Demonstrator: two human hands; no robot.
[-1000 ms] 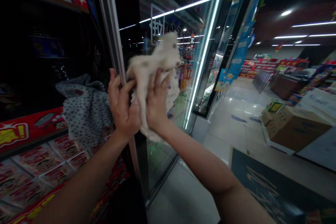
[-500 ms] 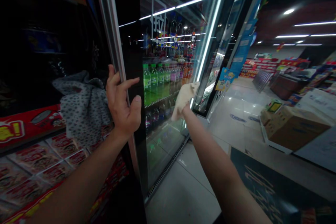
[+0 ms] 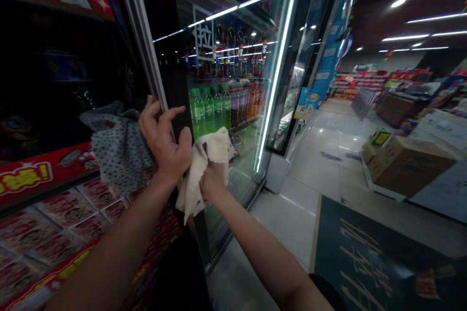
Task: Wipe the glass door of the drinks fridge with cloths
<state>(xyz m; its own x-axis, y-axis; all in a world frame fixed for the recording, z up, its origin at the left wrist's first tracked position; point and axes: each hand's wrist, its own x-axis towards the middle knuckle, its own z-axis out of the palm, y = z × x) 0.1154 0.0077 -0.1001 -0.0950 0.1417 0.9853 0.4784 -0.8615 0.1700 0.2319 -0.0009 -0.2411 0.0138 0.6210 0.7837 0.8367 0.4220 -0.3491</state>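
Note:
My left hand (image 3: 166, 143) is wrapped round the metal-trimmed edge of a glass cooler door (image 3: 251, 175), its thumb and index finger on the inner face. My right hand (image 3: 213, 182) presses a cream cloth (image 3: 195, 182) to that inner face, close to the frame beside my left wrist. The cloth is bunched and hangs down in folds, hiding some of my right fingers. Through the glass show green drink bottles (image 3: 209, 107) in a row. Just left of my left hand, a grey patterned cloth (image 3: 116, 148) lies draped over the stacked goods.
Red-and-white packages (image 3: 62, 211) are stacked at the lower left, under a red shelf strip (image 3: 44, 170). A dark green mat (image 3: 350, 252) covers the floor at the lower right. Cardboard boxes (image 3: 404, 165) stand on a low base beyond the tiled aisle.
My right hand has swept the cream cloth left and down across the glass, from the far side to the door's near frame. My left hand keeps its hold on the edge.

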